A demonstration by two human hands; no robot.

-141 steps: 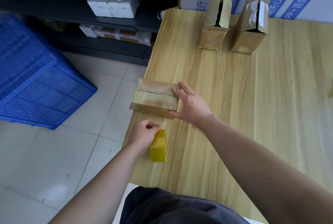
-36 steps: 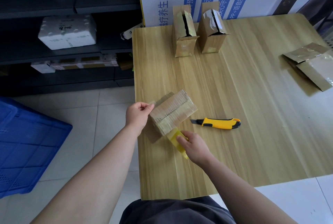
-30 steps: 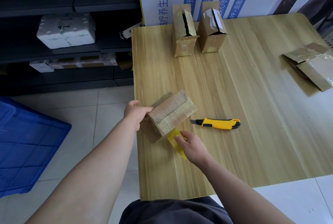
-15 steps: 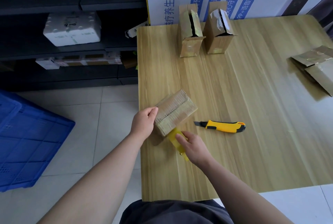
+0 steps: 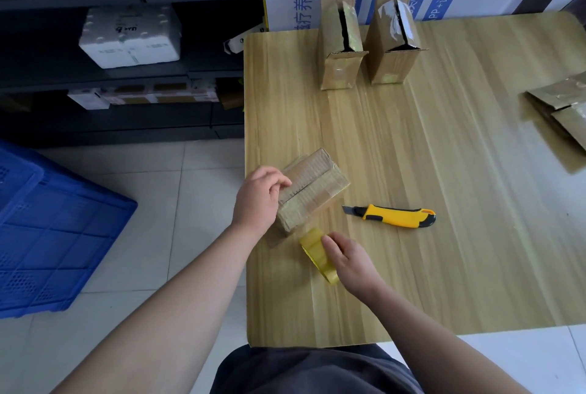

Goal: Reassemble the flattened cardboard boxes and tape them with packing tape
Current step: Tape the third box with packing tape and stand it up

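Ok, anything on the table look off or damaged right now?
The back-left box and back-right box gape along their top seams; the right one's tape is crumpled. The utility knife lies with blade exposed, near the right hand.

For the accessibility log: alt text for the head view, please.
A person's left hand grips a small cardboard box on a wooden table while the right hand holds a yellow tape roll beside it. A utility knife lies nearby.

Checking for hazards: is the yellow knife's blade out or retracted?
Out: a blade tip pokes from the left end of the yellow knife on the table.
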